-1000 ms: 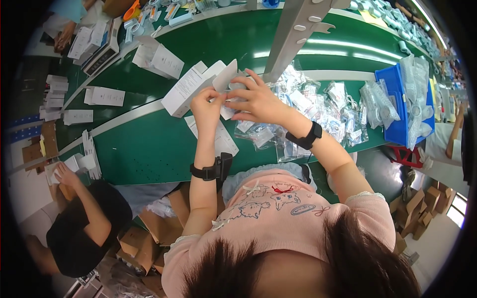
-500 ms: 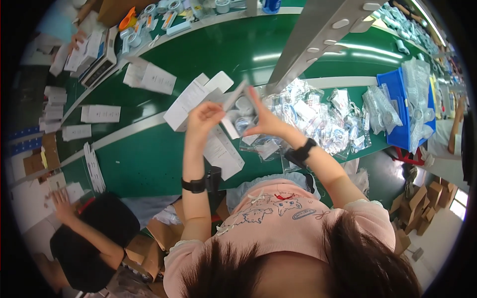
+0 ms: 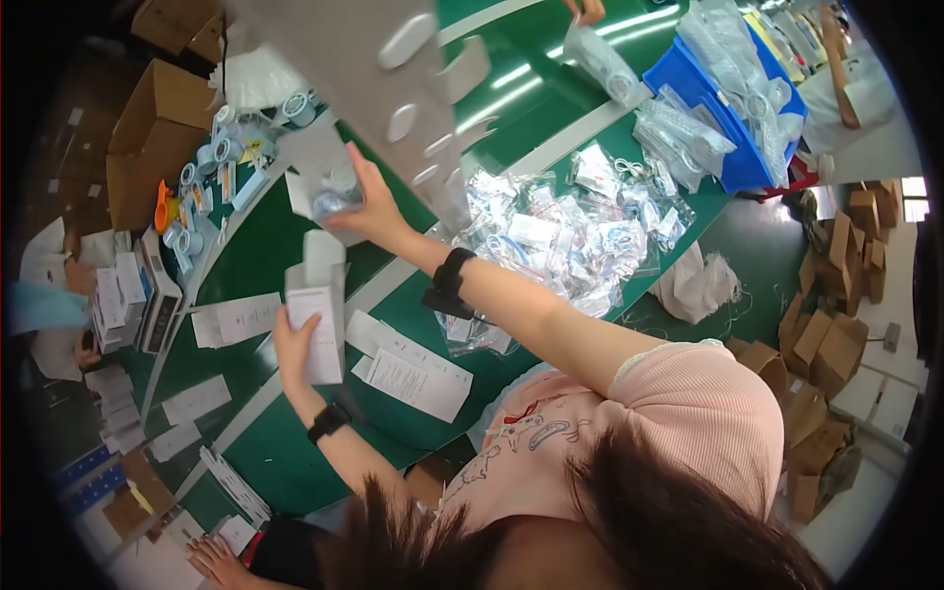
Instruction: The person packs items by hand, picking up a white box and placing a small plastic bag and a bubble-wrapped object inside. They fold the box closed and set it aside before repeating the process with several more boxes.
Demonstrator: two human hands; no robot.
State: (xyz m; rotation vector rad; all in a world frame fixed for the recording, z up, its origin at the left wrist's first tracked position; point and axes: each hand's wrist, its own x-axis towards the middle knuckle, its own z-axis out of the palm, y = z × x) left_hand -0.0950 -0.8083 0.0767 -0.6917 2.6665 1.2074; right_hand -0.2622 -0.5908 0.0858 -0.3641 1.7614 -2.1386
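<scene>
My left hand is closed round a white carton, which stands upright with its top flap raised. Above it, my right hand grips a white card insert. Against that insert lies a clear-bagged part with a round, pale shape; its kind is too blurred to make out. Just right of the carton, a flattened white carton lies on the green table. More flat white cartons lie to the left of my left hand.
A grey metal post rises beside my right hand. Bagged cables and small parts lie heaped to the right, before a blue bin. Another person's hand holds a clear bag at the back. Light-blue parts lie far left.
The view has turned, and both hands have moved left across the table. My left hand now holds an upright carton. My right hand has carried the insert and bagged part away from the heap.
</scene>
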